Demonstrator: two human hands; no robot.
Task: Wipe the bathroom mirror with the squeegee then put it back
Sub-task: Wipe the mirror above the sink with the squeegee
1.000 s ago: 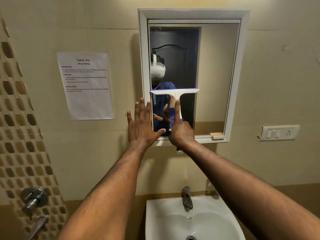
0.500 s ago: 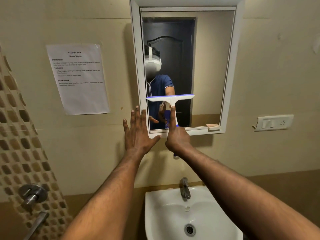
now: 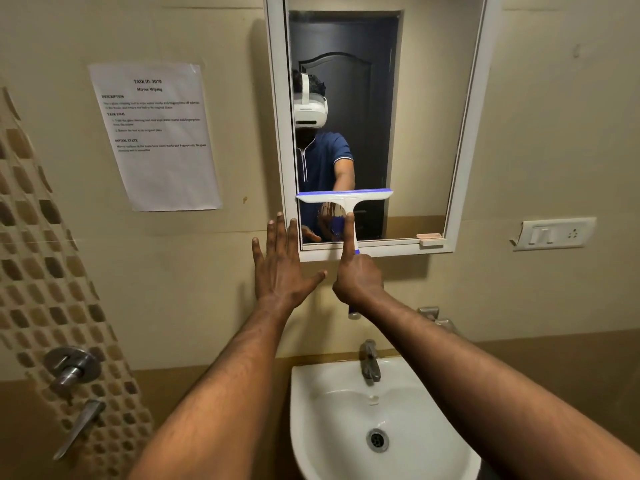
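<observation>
Squeegee (image 3: 344, 197) sits low on the mirror (image 3: 422, 133), its blade level across the glass near the left side of the frame. Right hand (image 3: 358, 282) has its grip wrapped around the handle, index finger stretched up along it. Left hand (image 3: 280, 268) lies flat on the wall, fingers spread, just left of the frame. Sink (image 3: 332, 427) stands below.

head view looks forward, slightly down, close to mirror (image 3: 415, 133) and sink (image 3: 311, 410).
</observation>
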